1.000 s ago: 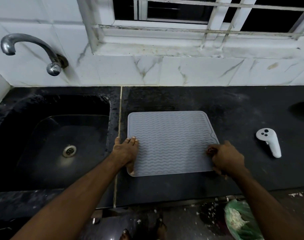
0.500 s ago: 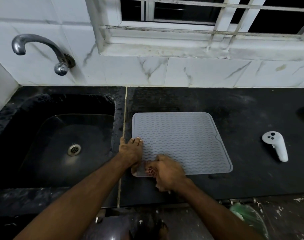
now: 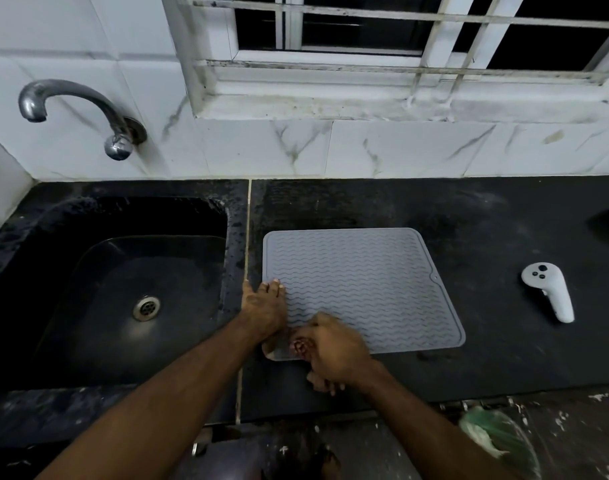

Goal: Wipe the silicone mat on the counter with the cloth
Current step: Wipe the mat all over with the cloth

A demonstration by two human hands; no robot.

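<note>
A grey silicone mat (image 3: 361,285) with wavy ridges lies flat on the black counter (image 3: 486,237), just right of the sink. My left hand (image 3: 263,306) presses flat on the mat's left edge, fingers together and pointing away from me. My right hand (image 3: 330,351) sits at the mat's near-left corner, closed around a small bunched dark reddish cloth (image 3: 300,345); only a bit of the cloth shows at the thumb side. The two hands nearly touch.
A black sink (image 3: 129,289) with a metal drain lies to the left under a chrome tap (image 3: 81,112). A white handheld controller (image 3: 549,292) rests on the counter to the right. A green bag (image 3: 497,441) is on the floor below the counter's front edge.
My right hand swept with the cloth from the mat's near-right edge across to its near-left corner, then stayed about there. My left hand kept its hold on the left edge.
</note>
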